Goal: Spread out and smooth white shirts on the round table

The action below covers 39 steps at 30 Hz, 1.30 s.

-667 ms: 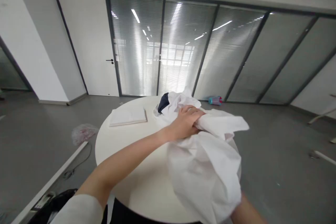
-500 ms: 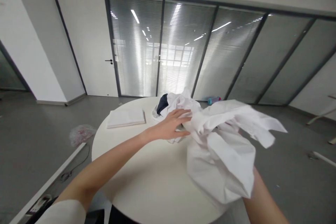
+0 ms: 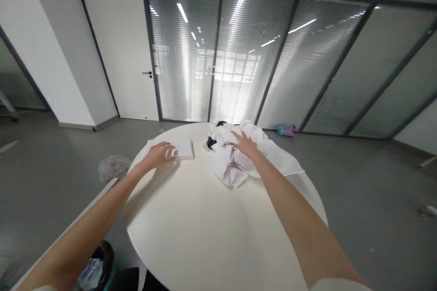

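Note:
A flat, neatly folded white cloth [image 3: 184, 149] lies on the left part of the round white table [image 3: 211, 227]. My left hand [image 3: 156, 154] is over its left edge, fingers stretched and apart; whether they touch the cloth I cannot tell. Toward the far side of the table, a crumpled white cloth [image 3: 227, 166] is heaped and spreads to the right. My right hand [image 3: 246, 144] rests on top of this heap with the fingers spread. Bits of dark navy cloth [image 3: 211, 143] show at the heap's left side and back, mostly covered.
On the floor at left lie a clear plastic bag [image 3: 112, 167] and a long white bar [image 3: 85, 209]. A lined waste bin [image 3: 108, 257] stands by the table's near left. Beyond the table, a blue and pink object [image 3: 286, 130] lies near the glass partition [image 3: 235, 63].
The white cloth held up at the right now lies on the heap, and my right hand has come forward onto it. My left hand has moved left from the heap to the folded cloth.

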Tool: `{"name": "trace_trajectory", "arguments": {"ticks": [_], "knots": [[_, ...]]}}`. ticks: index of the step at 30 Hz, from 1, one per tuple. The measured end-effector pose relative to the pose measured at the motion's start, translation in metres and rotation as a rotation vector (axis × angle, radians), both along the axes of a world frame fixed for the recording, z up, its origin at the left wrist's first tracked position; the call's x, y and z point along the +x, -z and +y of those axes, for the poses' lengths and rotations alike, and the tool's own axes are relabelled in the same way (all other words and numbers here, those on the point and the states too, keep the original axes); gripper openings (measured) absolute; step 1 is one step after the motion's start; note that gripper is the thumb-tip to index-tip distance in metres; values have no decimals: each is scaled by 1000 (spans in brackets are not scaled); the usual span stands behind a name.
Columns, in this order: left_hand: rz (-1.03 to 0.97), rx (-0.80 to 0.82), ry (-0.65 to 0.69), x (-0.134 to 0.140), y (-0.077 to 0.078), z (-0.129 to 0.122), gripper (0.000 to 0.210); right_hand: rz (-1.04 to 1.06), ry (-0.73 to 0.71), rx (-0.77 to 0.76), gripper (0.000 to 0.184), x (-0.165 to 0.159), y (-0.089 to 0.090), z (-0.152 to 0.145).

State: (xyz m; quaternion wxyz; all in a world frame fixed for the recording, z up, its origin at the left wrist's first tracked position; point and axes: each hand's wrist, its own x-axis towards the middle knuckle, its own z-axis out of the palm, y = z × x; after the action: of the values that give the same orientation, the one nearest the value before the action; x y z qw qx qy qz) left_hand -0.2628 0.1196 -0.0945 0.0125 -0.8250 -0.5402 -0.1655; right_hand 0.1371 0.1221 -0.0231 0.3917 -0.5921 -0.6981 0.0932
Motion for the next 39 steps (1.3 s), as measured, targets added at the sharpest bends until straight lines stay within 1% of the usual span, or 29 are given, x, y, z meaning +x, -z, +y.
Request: {"name": "trace_trajectory", "arguments": {"ticks": [1, 2, 3, 4, 6, 8, 11, 13, 15, 16, 17, 18, 20, 21, 22, 23, 24, 25, 26, 27, 29, 31, 33, 35, 36, 37, 39], "knots": [[35, -5, -15, -7, 3, 0, 45, -34, 54, -61, 61, -9, 18, 6], [71, -8, -25, -14, 6, 0, 44, -125, 123, -145, 64, -15, 32, 10], [102, -9, -31, -18, 9, 0, 43, -223, 178, -214, 67, -18, 42, 13], [125, -6, -33, -22, 11, 1, 42, -316, 211, -261, 70, -19, 47, 14], [164, 10, -26, -26, 15, 2, 43, -452, 237, -293, 76, -13, 48, 13], [220, 31, -4, -27, 16, 5, 41, -466, 235, -214, 80, -6, 44, 4], [297, 45, 32, -25, 12, 8, 37, -431, 235, 44, 81, -4, 39, -18], [324, 26, 31, -23, 4, 8, 37, -401, 178, 226, 73, -11, 38, -36], [343, -14, 33, -19, -7, 4, 36, -365, 43, 332, 58, -25, 38, -55], [347, -42, 44, -17, -13, 0, 35, -344, -51, 336, 49, -34, 39, -64], [342, -77, 66, -14, -20, -6, 34, -319, -155, 297, 40, -43, 39, -72], [326, -116, 98, -12, -27, -13, 34, -288, -256, 214, 35, -53, 41, -81], [248, -191, 189, -8, -40, -30, 33, -217, -432, -47, 34, -74, 46, -97], [186, -226, 243, -6, -47, -39, 34, -177, -499, -188, 41, -83, 49, -104], [108, -267, 295, -5, -53, -49, 37, -132, -542, -305, 55, -92, 52, -111], [11, -318, 332, -5, -58, -58, 41, -82, -567, -390, 74, -99, 55, -117], [-111, -383, 339, -4, -63, -67, 45, -23, -583, -448, 93, -106, 58, -123], [-255, -460, 317, -4, -67, -75, 49, 52, -592, -493, 108, -112, 60, -127], [-416, -545, 270, -4, -70, -81, 51, 146, -587, -530, 114, -117, 61, -131], [-581, -628, 209, -4, -73, -87, 52, 246, -576, -560, 114, -121, 60, -134], [-869, -753, 104, -3, -75, -96, 52, 411, -515, -561, 101, -126, 56, -138], [-1062, -800, 62, -3, -75, -100, 50, 469, -409, -476, 81, -122, 49, -140], [-1185, -778, 43, -5, -71, -100, 45, 456, -310, -373, 63, -105, 40, -140], [-1244, -732, 32, -12, -63, -94, 45, 468, -229, -312, 54, -77, 31, -138], [-1232, -723, 21, -16, -57, -90, 50, 473, -191, -286, 53, -59, 27, -137], [-1189, -724, 12, -20, -50, -85, 58, 457, -149, -268, 53, -42, 24, -135], [-1030, -691, -23, -22, -34, -75, 72, 304, -28, -197, 49, -12, 24, -132]]}}
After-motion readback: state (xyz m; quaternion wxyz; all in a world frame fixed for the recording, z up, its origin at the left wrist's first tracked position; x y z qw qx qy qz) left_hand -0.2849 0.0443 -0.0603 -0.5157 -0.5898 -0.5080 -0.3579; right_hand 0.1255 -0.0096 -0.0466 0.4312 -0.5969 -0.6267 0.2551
